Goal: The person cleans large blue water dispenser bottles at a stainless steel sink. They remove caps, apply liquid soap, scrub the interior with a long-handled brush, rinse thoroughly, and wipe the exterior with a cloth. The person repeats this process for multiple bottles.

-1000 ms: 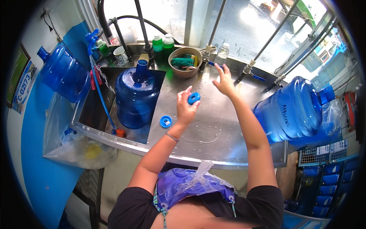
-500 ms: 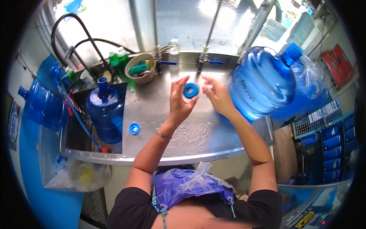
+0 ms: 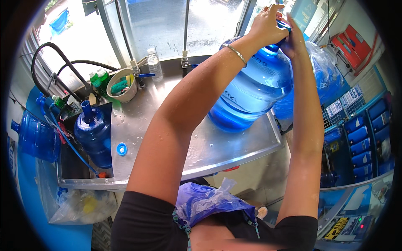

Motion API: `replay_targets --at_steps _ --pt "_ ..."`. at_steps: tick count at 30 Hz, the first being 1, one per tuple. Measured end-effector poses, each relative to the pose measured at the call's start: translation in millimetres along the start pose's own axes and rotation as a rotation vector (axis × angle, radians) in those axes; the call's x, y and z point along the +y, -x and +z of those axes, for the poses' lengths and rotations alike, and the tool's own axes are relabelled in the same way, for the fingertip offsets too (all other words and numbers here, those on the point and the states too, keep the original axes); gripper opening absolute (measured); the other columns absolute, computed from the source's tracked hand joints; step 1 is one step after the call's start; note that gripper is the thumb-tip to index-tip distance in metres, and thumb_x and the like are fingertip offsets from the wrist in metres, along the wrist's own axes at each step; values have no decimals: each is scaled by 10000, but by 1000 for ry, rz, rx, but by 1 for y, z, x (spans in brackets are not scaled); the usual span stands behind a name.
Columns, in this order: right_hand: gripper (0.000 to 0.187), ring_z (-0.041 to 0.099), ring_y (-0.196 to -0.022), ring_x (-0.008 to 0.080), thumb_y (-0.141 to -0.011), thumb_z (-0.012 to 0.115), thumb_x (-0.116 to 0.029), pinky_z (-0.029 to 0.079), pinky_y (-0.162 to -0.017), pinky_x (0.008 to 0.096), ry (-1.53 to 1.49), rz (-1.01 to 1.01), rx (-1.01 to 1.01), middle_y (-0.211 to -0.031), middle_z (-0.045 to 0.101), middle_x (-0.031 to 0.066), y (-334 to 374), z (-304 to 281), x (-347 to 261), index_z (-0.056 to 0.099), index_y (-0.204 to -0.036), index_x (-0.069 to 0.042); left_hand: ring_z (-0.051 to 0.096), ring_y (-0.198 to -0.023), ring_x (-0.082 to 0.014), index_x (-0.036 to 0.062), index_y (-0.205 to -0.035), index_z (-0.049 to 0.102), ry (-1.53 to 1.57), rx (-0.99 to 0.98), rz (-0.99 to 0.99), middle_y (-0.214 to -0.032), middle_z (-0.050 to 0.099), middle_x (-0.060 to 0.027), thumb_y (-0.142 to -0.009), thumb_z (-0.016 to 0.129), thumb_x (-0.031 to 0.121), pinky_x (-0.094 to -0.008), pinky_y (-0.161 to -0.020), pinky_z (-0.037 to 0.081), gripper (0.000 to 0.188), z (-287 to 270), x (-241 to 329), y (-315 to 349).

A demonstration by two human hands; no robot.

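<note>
At the far right of the counter stands a large blue water jug [image 3: 251, 96], upright, with handwriting on its side. My arms reach out to its top. A blue jug cap [image 3: 283, 25] sits at the mouth of the neck, partly hidden by my fingers. Curled over the cap from the left is my left hand [image 3: 268, 27], with a bracelet at the wrist. My right hand [image 3: 295, 41] wraps the cap and neck from the right. Whether the cap is seated cannot be made out. Another blue cap [image 3: 122, 149] lies on the wet steel counter [image 3: 209, 150].
A blue jug [image 3: 92, 136] stands in the left sink basin, with another jug [image 3: 39, 136] beside it. Along the back are a bowl of sponges [image 3: 121, 85], green bottles [image 3: 99, 81], a clear bottle [image 3: 154, 65] and taps [image 3: 185, 62]. Bagged jugs [image 3: 320, 79] stand behind the large jug.
Both hands have moved from above the middle of the counter, far and right, to the top of the large jug. The blue cap has gone there with them. The view has swung right.
</note>
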State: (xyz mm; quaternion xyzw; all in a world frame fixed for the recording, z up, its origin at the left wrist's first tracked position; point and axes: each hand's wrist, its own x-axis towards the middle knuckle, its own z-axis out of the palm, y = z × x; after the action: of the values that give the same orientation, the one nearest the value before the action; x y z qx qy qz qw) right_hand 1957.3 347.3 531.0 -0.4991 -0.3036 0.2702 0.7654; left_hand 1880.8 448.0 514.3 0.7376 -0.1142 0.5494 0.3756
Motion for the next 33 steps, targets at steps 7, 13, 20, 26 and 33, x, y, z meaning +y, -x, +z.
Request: replay_targets --at_steps 7,13,20,26,33 --pt "314 611 -1019 229 -930 587 -229 470 -960 398 -31 -112 41 -1138 647 107 4 -4 16 621 -1205 -80 587 -1037 -203 70 -1232 603 600 104 -511 -1146 623 -75 -872 663 345 -343 -950 441 457 9 -20 10" --pt "235 590 -1009 206 -921 592 -182 465 -935 364 68 -201 -10 -1094 623 69 9 -3 13 608 -1139 -99 619 -890 -186 37 -1007 675 783 30 -719 -967 651 -94 -846 629 272 -325 -812 492 289 5 -1 13" --pt "216 591 -948 175 -931 602 -210 486 -864 332 182 -110 -65 -1048 608 48 8 3 3 582 -1130 -131 617 -766 -184 0 -895 682 815 179 -686 -856 658 -93 -815 627 225 -321 -704 497 245 11 -7 11" --pt "244 598 -1013 171 -935 561 -200 476 -901 312 162 -399 66 -1124 615 66 17 4 16 613 -1150 -98 611 -887 -171 -18 -980 681 648 90 -572 -941 660 -90 -840 656 341 -276 -794 473 386 14 -8 19" --pt "206 592 -950 167 -943 553 -176 488 -858 310 231 -190 4 -1056 607 55 8 4 5 600 -1131 -105 602 -843 -198 -15 -950 662 649 92 -638 -932 653 -116 -821 602 221 -316 -774 477 276 16 -12 14"
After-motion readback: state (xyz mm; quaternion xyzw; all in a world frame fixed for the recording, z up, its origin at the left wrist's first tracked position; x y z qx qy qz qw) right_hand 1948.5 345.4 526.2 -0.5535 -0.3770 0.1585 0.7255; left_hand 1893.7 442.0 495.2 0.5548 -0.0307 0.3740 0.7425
